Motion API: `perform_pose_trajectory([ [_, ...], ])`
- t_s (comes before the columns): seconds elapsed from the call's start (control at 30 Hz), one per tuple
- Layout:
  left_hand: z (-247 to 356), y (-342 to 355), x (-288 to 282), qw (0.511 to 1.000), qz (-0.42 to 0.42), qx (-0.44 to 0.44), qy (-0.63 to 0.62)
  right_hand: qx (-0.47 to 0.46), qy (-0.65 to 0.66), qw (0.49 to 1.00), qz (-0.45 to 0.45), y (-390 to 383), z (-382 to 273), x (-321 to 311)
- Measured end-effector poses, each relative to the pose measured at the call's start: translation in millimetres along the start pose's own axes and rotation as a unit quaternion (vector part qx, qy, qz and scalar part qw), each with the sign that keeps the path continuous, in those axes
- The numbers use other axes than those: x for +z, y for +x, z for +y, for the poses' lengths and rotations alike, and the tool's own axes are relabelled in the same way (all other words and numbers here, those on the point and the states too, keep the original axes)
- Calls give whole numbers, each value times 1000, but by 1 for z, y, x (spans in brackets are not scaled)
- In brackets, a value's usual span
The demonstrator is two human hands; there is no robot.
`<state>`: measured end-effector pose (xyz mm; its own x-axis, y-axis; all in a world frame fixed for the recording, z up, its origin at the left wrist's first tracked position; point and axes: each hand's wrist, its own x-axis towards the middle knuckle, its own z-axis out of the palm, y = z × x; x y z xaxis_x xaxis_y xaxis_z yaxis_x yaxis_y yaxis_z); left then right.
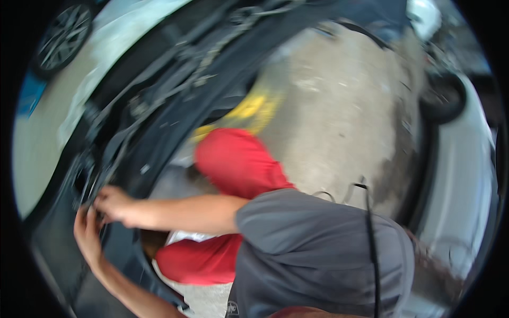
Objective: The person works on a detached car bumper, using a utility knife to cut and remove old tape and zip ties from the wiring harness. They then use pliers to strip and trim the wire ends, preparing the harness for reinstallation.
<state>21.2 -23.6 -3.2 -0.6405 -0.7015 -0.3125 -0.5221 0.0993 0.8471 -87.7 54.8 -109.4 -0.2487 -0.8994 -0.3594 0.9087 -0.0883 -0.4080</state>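
My left hand (89,234) and my right hand (112,204) meet at the inner side of a large black car bumper (175,124). The fingers of both are closed close together, beside a thin cable run (121,153) along the bumper. What they pinch is too small and blurred to make out. Just beyond the fingertips is a dark opening (82,177) in the bumper. A small white tag (145,169) sits on the black surface nearby.
My red-trousered knees (233,161) are bent beside the bumper, over a concrete floor (339,111) with yellow paint (254,108). A silver car body part (456,175) stands at the right, near a dark round tyre-like shape (444,98). A car wheel (64,37) shows far left.
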Motion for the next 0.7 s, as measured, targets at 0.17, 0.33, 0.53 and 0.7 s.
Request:
perform_pose_trajectory([
  [0.17,-1,-11,2,995,63,-38,63,44,-57,997,10,-5,-4,2],
  [0.33,-4,-4,6,994,50,-15,96,11,1,1000,8,0,-10,3],
  [0.53,8,-10,26,977,92,44,185,49,35,998,-21,4,-28,-2],
  [0.7,1,-12,28,960,113,104,236,134,69,988,-21,-6,-50,0],
])
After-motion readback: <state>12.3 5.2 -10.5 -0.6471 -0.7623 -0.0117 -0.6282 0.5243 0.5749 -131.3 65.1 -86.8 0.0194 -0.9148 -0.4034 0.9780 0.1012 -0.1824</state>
